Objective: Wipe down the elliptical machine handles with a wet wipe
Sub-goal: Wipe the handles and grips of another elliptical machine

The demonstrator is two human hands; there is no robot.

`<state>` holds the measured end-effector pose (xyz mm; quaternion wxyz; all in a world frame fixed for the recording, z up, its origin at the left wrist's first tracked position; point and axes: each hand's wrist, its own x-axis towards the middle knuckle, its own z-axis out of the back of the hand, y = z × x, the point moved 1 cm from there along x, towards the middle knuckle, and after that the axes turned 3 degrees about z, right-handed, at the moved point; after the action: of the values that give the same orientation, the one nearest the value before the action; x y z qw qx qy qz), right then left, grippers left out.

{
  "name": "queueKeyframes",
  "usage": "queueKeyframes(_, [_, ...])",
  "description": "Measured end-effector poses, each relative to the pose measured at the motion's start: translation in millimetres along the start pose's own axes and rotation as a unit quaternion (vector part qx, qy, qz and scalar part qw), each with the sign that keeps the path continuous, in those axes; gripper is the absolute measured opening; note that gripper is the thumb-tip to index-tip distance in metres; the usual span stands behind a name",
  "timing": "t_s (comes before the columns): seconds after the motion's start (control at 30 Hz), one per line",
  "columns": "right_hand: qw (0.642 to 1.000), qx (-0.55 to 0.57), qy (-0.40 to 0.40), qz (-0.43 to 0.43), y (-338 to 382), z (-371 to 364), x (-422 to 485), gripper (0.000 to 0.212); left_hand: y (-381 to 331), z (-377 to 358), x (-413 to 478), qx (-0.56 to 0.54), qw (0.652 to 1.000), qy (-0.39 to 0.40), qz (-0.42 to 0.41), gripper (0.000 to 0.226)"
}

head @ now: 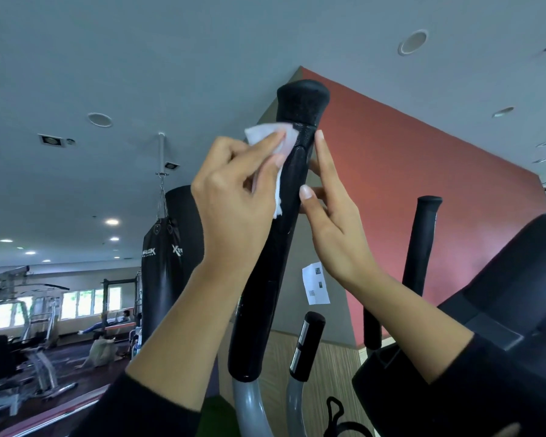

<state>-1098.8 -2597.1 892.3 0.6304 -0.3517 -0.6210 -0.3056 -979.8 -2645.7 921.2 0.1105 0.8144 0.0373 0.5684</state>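
Observation:
A tall black foam handle (pixel 278 247) of the elliptical rises through the middle of the view to a flared top. My left hand (pixel 234 200) pinches a white wet wipe (pixel 279 146) and presses it against the handle's upper left side. My right hand (pixel 331 222) touches the handle's right side with straight fingers, its thumb on the front. A second tall black handle (pixel 420 247) stands further right, and a short fixed grip with silver sensor plates (pixel 306 345) sits low between them.
The elliptical's black console (pixel 511 310) fills the lower right. A black punching bag (pixel 164 263) hangs left of the handle. Weight machines (pixel 22 335) and people sitting on the floor are far off at lower left. A red wall with a paper notice (pixel 316 283) is behind.

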Motion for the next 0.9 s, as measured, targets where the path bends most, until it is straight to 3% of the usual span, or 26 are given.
queueKeyframes(0.53, [0.996, 0.09, 0.011, -0.014, -7, 3, 4, 0.066, -15, -18, 21, 0.126, 0.981, 0.034, -0.143, 0.025])
queueKeyframes(0.77, [0.994, 0.104, 0.014, -0.012, -9, 3, 4, 0.066, -12, -9, 13, 0.156, 0.969, 0.1, -0.162, 0.029])
queueKeyframes(0.9, [0.994, 0.104, 0.02, -0.017, -9, 5, 4, 0.067, -14, -6, 16, 0.141, 0.973, 0.081, -0.163, 0.031])
